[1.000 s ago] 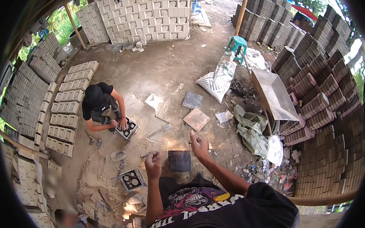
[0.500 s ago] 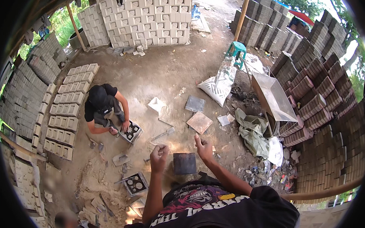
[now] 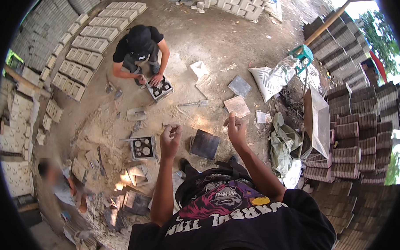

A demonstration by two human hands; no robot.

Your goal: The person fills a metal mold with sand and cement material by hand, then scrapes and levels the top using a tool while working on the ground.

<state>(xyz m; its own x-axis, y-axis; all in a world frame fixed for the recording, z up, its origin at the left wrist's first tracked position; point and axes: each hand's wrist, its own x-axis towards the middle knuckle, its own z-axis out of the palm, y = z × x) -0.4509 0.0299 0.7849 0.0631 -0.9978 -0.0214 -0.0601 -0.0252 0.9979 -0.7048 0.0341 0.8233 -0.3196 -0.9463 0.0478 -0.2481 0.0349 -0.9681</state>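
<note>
Head view: a dark square plate (image 3: 204, 144) lies on the ground between the left hand (image 3: 170, 141) and right hand (image 3: 236, 130), apart from both. The left fingers curl inward; the right curl beneath one raised digit; whether either grips anything, I cannot tell. A box mould (image 3: 153, 137) sits leftward, a pinkish slab (image 3: 237, 107) beyond.

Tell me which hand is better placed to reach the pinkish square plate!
Probably the right hand: it looks empty and appears much nearer the pinkish square plate than the left hand.
</note>
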